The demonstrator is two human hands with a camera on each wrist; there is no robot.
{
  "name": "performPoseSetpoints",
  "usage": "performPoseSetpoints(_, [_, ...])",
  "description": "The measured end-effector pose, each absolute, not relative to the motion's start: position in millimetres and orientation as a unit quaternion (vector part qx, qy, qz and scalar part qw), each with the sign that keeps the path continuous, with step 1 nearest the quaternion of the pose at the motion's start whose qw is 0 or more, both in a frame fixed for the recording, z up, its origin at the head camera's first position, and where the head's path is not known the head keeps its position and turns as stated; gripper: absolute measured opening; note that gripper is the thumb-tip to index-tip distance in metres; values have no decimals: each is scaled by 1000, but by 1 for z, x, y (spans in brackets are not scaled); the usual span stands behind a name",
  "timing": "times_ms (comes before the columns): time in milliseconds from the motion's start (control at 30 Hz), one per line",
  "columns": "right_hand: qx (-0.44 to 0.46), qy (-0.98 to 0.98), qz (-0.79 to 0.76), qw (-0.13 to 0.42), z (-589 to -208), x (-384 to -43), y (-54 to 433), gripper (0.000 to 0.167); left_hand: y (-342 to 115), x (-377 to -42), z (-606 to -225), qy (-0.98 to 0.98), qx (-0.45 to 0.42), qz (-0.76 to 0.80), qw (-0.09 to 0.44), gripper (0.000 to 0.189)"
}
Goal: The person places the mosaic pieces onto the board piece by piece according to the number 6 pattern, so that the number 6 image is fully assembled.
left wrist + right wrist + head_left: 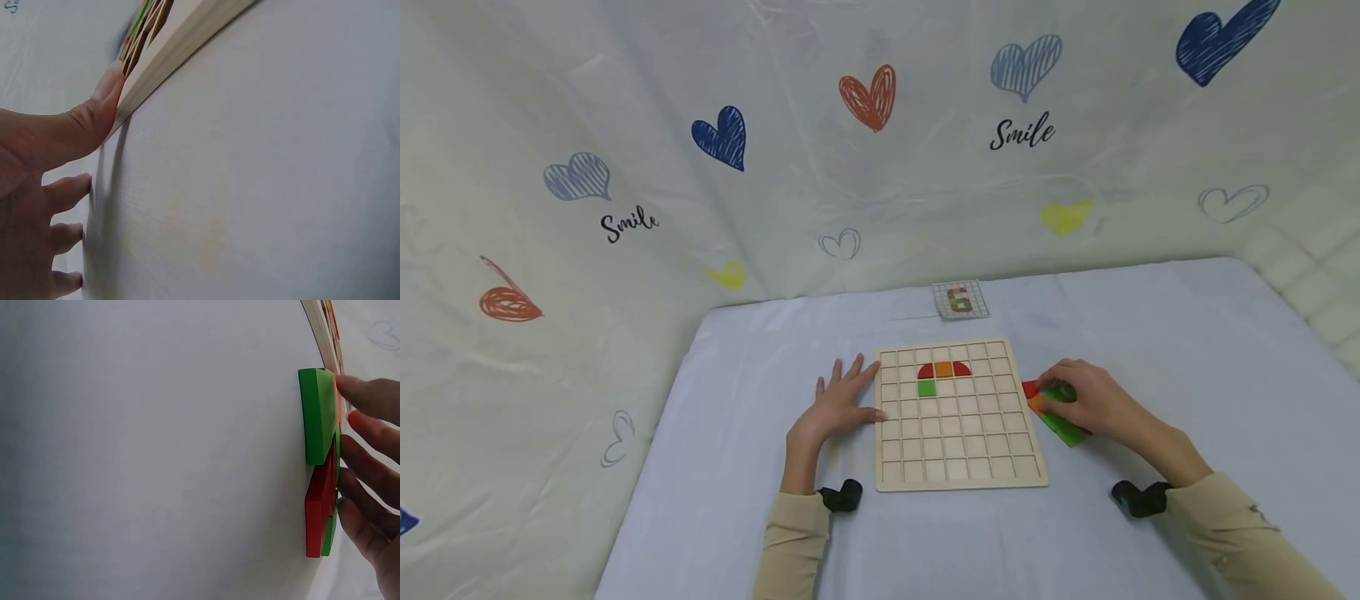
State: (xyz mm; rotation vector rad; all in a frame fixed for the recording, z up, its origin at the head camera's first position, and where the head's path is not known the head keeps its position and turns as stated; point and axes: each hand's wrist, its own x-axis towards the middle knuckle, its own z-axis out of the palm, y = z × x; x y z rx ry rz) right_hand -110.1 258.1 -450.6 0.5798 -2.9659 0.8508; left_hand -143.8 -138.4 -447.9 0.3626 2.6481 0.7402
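A wooden grid board (934,427) lies on the table. In its upper part a row holds a red rounded tile (926,371), an orange square tile (943,369) and another red rounded tile (961,368), with a green square tile (927,388) below the left one. My left hand (837,407) rests fingers spread at the board's left side, its thumb (103,103) on the edge. To the right, my right hand (1093,398) is over a cluster of red, orange and green tiles (1063,429). Its fingertips touch their tops in the right wrist view, thumb and fingers apart.
A small card (960,300) with a coloured grid pattern lies behind the board near the table's far edge. Black wrist-worn devices (842,496) sit at both cuffs. A white cloth covers the table (760,358), and a printed curtain (790,200) hangs behind it.
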Motion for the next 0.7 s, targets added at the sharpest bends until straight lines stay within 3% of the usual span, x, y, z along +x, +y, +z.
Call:
performPoseSetpoints(333, [170,-955,241,-31,-449,-108,254,27,-138,-143,-447,937,128,267,185,89])
performPoseSetpoints(700, [165,-958,232,-26,-446,-108,247,26,-139,-144,-448,936,130,270,184,89])
